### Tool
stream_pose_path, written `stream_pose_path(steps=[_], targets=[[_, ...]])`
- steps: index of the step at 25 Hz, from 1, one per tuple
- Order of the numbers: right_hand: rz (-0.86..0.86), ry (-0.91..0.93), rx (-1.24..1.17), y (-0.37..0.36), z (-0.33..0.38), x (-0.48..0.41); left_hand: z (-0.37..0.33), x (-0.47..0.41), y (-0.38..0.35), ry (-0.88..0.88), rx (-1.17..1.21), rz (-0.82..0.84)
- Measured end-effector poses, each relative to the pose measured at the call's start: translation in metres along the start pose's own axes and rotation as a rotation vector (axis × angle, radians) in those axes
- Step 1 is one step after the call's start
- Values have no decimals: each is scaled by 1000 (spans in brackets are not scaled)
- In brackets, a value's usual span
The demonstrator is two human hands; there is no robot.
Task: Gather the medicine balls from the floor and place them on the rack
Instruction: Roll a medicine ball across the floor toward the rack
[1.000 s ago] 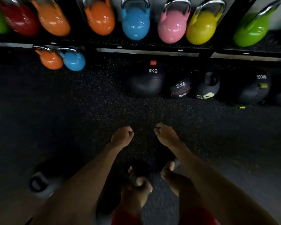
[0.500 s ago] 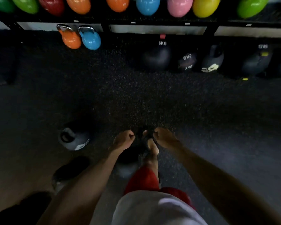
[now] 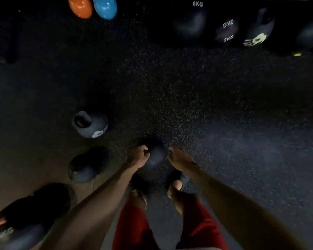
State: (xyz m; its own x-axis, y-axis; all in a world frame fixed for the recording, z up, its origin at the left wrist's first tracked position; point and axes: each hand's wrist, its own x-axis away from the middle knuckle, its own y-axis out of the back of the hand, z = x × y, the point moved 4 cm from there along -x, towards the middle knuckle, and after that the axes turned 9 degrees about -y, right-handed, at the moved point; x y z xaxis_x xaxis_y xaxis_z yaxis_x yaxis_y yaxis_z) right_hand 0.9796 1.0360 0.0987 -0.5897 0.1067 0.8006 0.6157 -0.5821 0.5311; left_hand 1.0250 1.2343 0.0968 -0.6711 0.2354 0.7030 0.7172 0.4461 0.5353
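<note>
From the head camera I see a dark ball (image 3: 154, 156) on the floor (image 3: 224, 123), dead centre between my hands. Left hand (image 3: 138, 156) curls against its left side; right hand (image 3: 179, 158) sits open just right, neither gripping yet.

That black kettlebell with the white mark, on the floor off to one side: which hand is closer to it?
Left. The left hand is below and to the right of the kettlebell, on one side of a dark ball; the right hand is beyond that ball.
</note>
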Motion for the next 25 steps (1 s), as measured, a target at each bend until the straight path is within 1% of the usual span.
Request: stream_pose_path(steps=[3, 5, 11, 13, 15, 17, 19, 22, 24, 25], targets=[[25, -2, 94, -82, -4, -60, 62, -46, -38, -5, 20, 14], [21, -18, 127, -142, -10, -112, 113, -88, -75, -9, -7, 16], [38, -95, 165, -275, -35, -222, 241, -184, -181, 5, -112, 50], [-62, -75, 164, -302, -41, -240, 262, -199, -203, -51, -74, 22], [-205, -36, 106, -308, -42, -251, 271, -208, -210, -156, -18, -62], [-229, 21, 18, -300, -37, -269, 275, -217, -208, -235, 22, -163], [-229, 45, -28, -284, -29, -289, 274, -226, -200, -286, -22, -300], [-309, 31, -99, -259, -4, -322, 263, -254, -183, -286, -57, -499], [-357, 1, -151, -240, 18, -346, 255, -274, -173, -281, -3, -559], [-373, -20, -188, -228, 29, -363, 252, -283, -169, -310, 22, -576]])
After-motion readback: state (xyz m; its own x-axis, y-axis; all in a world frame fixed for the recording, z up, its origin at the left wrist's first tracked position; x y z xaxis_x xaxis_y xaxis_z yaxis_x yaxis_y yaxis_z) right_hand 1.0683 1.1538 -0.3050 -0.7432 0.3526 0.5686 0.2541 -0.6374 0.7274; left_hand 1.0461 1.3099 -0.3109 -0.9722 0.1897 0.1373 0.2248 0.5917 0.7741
